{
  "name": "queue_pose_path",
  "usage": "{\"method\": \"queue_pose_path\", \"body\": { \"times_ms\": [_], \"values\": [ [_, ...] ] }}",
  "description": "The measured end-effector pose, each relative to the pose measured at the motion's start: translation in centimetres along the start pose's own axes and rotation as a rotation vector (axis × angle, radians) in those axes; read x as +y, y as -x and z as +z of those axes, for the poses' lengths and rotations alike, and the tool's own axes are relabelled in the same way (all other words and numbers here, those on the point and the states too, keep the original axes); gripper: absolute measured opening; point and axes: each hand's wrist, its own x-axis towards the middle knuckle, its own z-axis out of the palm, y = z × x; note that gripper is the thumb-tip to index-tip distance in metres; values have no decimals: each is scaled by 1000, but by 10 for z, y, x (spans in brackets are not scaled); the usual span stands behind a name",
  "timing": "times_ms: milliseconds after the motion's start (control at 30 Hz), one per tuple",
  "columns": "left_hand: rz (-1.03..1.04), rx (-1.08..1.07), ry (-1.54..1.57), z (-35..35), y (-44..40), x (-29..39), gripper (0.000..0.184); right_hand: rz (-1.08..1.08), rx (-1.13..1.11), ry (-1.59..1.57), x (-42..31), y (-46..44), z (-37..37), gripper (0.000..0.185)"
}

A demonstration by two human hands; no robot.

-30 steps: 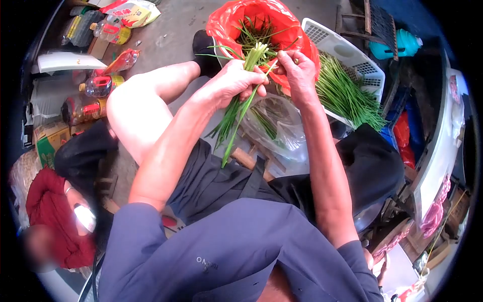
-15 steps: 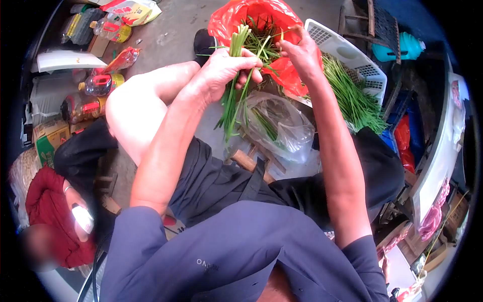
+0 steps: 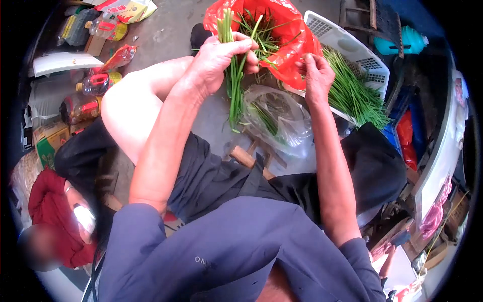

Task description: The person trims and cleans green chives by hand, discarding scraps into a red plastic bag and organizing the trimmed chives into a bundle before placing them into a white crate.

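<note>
With the fingers of the left hand (image 3: 214, 58) wrapped around it, holds a bunch of green stalks (image 3: 234, 88) out over the lap. Shows the paler ends above the thumb and the darker ends trailing below the palm. Lets one stalk (image 3: 255, 29) lean away from the rest, off to the right of the thumb. Bends the right hand (image 3: 319, 78) just beside the rim of a red plastic bag (image 3: 298, 43), thumb and fingers drawn in toward each other. Cannot tell the exact closing of those fingers, or any grip on a scrap or on the bag.

Inside the red bag, just beyond the bunch, see a loose tangle of green pieces (image 3: 261, 40). Below it in view, between the forearms, find a clear plastic bag (image 3: 294, 123) with more green stalks inside. To the right, notice a white basket (image 3: 344, 36) with a thick pile of long green stalks (image 3: 354, 93) spilling over its near edge.

Farther out on the left, past the bare left knee (image 3: 133, 110), see bottles (image 3: 103, 83) and a box (image 3: 48, 143). Lower down, near the box, a person in dark red (image 3: 55, 211).
</note>
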Motion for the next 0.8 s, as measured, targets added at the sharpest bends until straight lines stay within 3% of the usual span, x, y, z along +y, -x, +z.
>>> {"method": "queue_pose_path", "body": {
  "times_ms": [67, 167, 333, 367, 567, 800],
  "values": [
    [-16, 44, 37, 0, -1, 0, 14, 1, 70, -28, -1, 12, -6, 20],
    [-12, 79, 40, 4, 2, 4, 12, 120, -26, 156, -10, 38, -12, 32],
    [55, 78, 56, 2, 1, 6, 9, 360, -580, 530, 47, 66, -11, 38],
    [47, 82, 57, 3, 2, 6, 9, 324, -605, 641, 62, 71, -12, 34],
    [30, 139, 0, 11, 4, 9, 16, 279, -489, 830, 187, 72, -18, 19],
    [-11, 185, -70, 18, 2, 12, 16, 167, -571, 1055, 229, 82, -3, 18]
  ]
}}
